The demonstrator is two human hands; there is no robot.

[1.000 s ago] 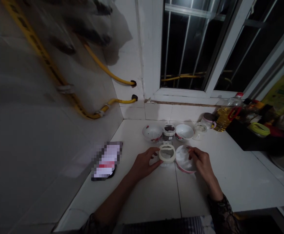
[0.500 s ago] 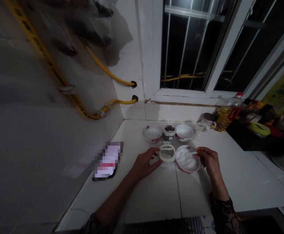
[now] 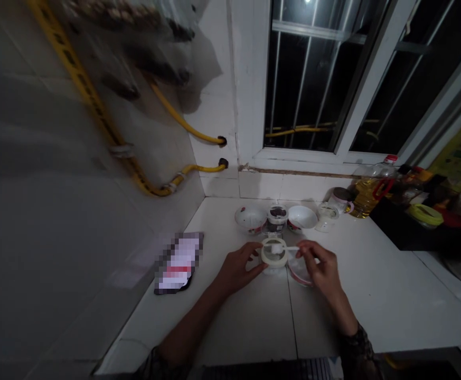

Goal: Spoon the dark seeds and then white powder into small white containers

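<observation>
My left hand is closed around the side of a small clear jar with a wide cream rim, thumb in front and fingers behind. In my right hand a small white spoon is pinched by its handle. The spoon's bowl carries a heap of white powder and is over the jar's opening. Beneath my right hand stands a bowl with a red-patterned outside, holding more white powder. My fingers hide much of that bowl.
Behind stand a white bowl, a lidded jar of dark contents, another bowl and a clear jar. A phone lies left. An oil bottle and a black box of condiments are at right.
My right hand has moved left, bringing the spoon from the powder bowl to above the jar with powder on it. My left hand stays on the jar. The view has shifted slightly.
</observation>
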